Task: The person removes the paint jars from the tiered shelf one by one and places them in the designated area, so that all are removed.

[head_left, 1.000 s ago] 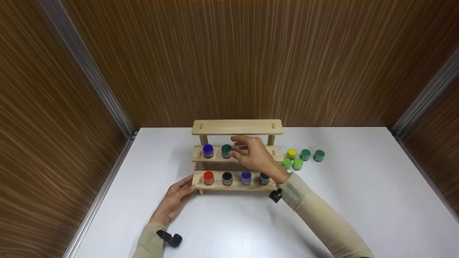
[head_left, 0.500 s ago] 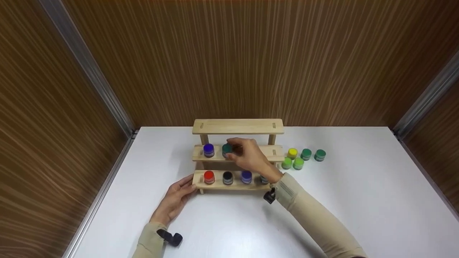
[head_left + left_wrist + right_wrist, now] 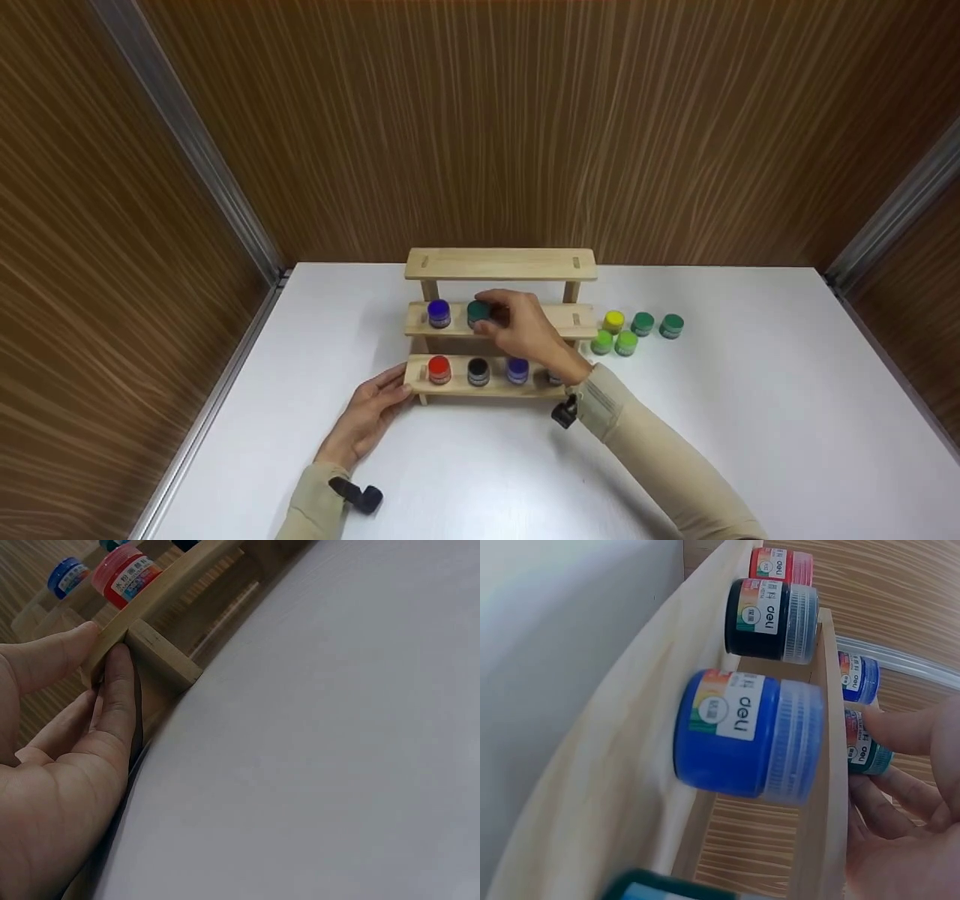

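Observation:
My right hand pinches a dark green paint jar between thumb and fingers on the middle tier of a wooden three-step rack. A blue paint jar stands left of it on that tier. My left hand grips the left end of the lowest tier, thumb on top and fingers underneath, as the left wrist view shows. Along that lowest tier stand a red jar, a black jar, a blue-violet jar and a dark green jar, the last partly hidden by my right wrist.
Right of the rack, on the white table, are a yellow-lidded jar, two light green jars and two green jars. A wood-grain panel rises behind, with more panels at both sides.
My right hand has moved slightly left and its thumb and fingers have closed around the dark green jar on the middle tier. My left hand keeps its grip on the rack.

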